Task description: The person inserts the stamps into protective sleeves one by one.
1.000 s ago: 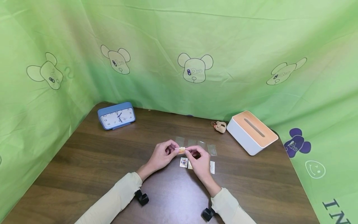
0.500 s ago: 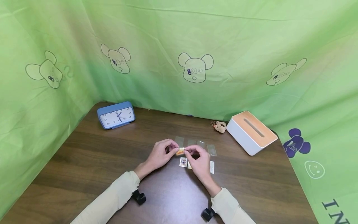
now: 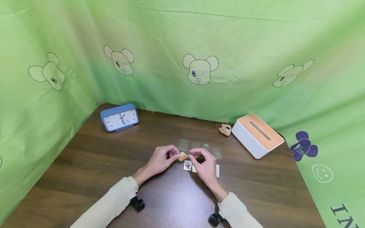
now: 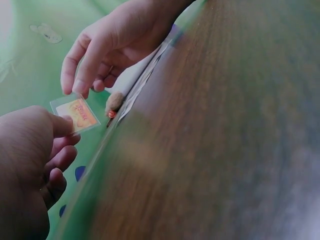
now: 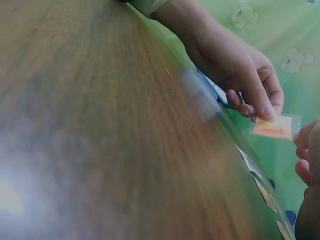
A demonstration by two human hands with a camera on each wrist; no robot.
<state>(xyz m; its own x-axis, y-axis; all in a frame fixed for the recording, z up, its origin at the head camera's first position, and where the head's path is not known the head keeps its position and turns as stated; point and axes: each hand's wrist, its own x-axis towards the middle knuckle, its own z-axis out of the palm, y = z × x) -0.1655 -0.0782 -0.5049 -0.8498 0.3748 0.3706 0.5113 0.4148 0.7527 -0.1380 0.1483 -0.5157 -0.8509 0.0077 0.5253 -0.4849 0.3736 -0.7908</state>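
A small yellow and orange stamp point(image 4: 81, 115) sits inside a clear plastic sleeve, held up over the table and slanted in the head view. My left hand point(image 3: 159, 160) pinches one edge of this sleeve between thumb and forefinger. Across from it, my right hand point(image 3: 203, 163) has its thumb and forefinger at the opposite edge, overlapping the sleeve's corner in both wrist views. Below the hands lies a row of stamps; a coloured one point(image 3: 187, 165) shows at its left end, and a pale one point(image 3: 217, 171) peeks out past the right hand, which covers much of the row.
Behind the hands lie several clear sleeves point(image 3: 183, 145) in a row on the wooden table point(image 3: 85, 177). A blue clock point(image 3: 119, 117) stands back left. Back right are a small brown pouch-like trinket point(image 3: 226, 129) and a white tissue box point(image 3: 258, 136) with a wooden lid.
The sleeved stamp has been turned face up, then tilted to a diamond slant. My left hand has drawn slightly left and toward me with it, so the fingertips stand farther apart.
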